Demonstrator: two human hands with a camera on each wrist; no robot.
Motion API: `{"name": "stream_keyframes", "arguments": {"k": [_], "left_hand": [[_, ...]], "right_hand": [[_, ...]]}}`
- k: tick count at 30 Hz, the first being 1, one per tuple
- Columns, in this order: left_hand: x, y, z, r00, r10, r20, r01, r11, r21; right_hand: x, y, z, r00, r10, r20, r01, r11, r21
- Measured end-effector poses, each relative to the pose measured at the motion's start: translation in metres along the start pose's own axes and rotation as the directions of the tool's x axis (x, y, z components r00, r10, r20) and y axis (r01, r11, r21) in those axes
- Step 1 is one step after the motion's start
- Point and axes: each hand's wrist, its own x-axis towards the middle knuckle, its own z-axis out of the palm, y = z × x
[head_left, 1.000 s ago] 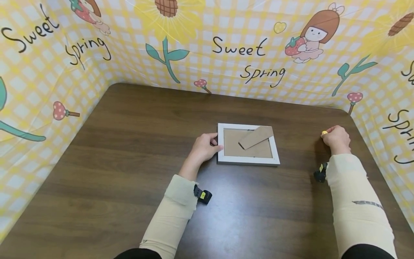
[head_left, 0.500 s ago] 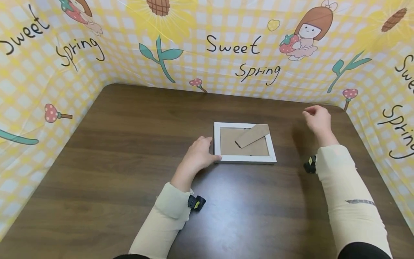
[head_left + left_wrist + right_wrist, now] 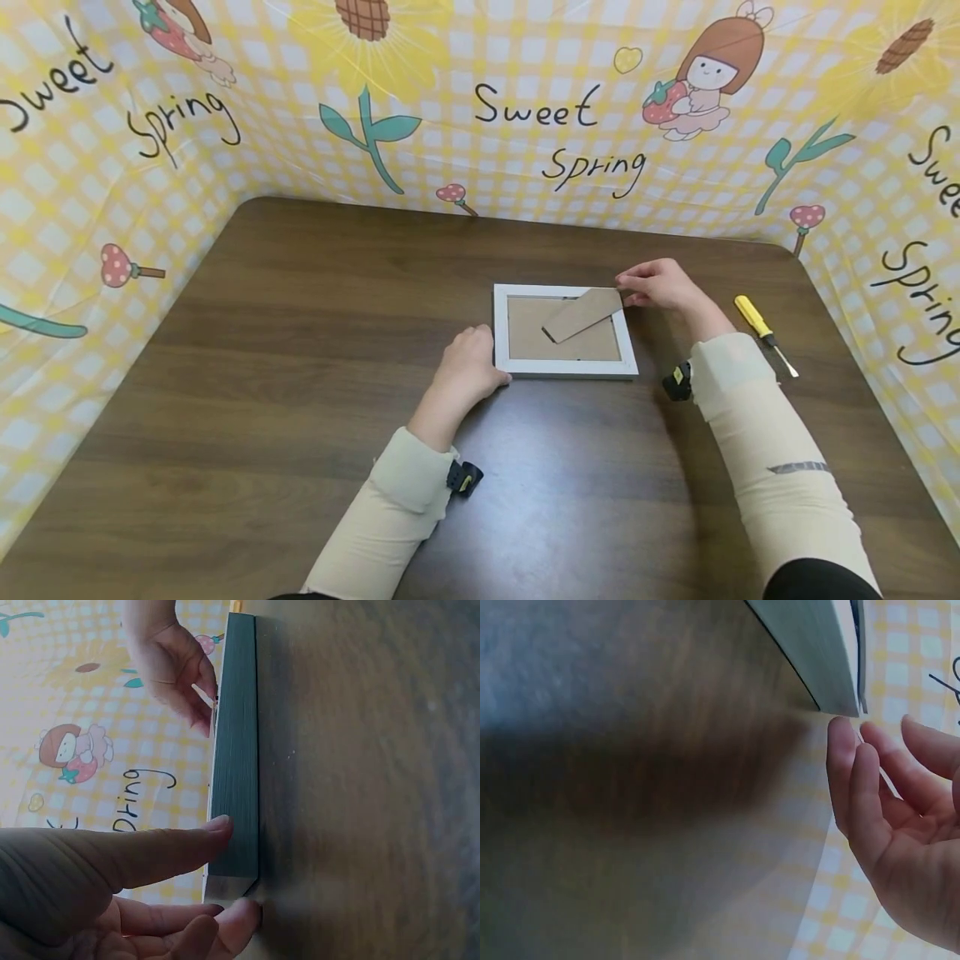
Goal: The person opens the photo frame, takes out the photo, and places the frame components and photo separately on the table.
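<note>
A white picture frame [image 3: 566, 368] lies back side up on the table, its brown backing board [image 3: 528, 329] and slanted stand flap [image 3: 588, 312] showing. My left hand [image 3: 465, 362] grips its near left corner. In the left wrist view the thumb [image 3: 202, 844] presses the dark edge of the frame [image 3: 236, 750] while the fingers bend round the corner. My right hand [image 3: 663, 287] is at the far right corner, fingers loosely bent. In the right wrist view the fingertips [image 3: 841, 731] are close to the frame's corner [image 3: 810, 645], and no grip shows.
A yellow-handled screwdriver [image 3: 756, 321] lies on the wooden table [image 3: 300, 333], right of the frame and beside my right forearm. A yellow checked cloth [image 3: 285, 133] with printed flowers rises behind the table and along its sides.
My right hand has let go of the yellow-handled screwdriver, now lying on the table, and moved left to the frame. My left hand has shifted slightly toward the frame's near corner.
</note>
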Motion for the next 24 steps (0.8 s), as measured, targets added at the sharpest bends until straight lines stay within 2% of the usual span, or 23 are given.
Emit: {"name": "stream_keyframes", "arguments": {"k": [5,12,19,24], "left_hand": [[0.004,-0.001,0.005,1.000,0.001,-0.017,-0.001,1.000,-0.010],[0.007,0.000,0.006,0.999,-0.020,-0.027,0.019,0.999,-0.032],[0.011,-0.002,0.002,0.999,0.035,-0.035,-0.036,0.999,-0.012],[0.018,-0.007,-0.006,0.999,0.043,-0.021,-0.043,0.999,0.002]], "right_hand": [[0.001,0.005,0.007,1.000,0.007,0.005,-0.007,1.000,-0.001],[0.002,0.010,0.011,0.999,0.032,-0.035,-0.029,0.996,0.089],[-0.004,0.012,0.013,0.998,0.032,-0.057,-0.025,0.992,0.126],[-0.011,0.011,0.012,0.997,0.055,-0.056,-0.047,0.989,0.138]]}}
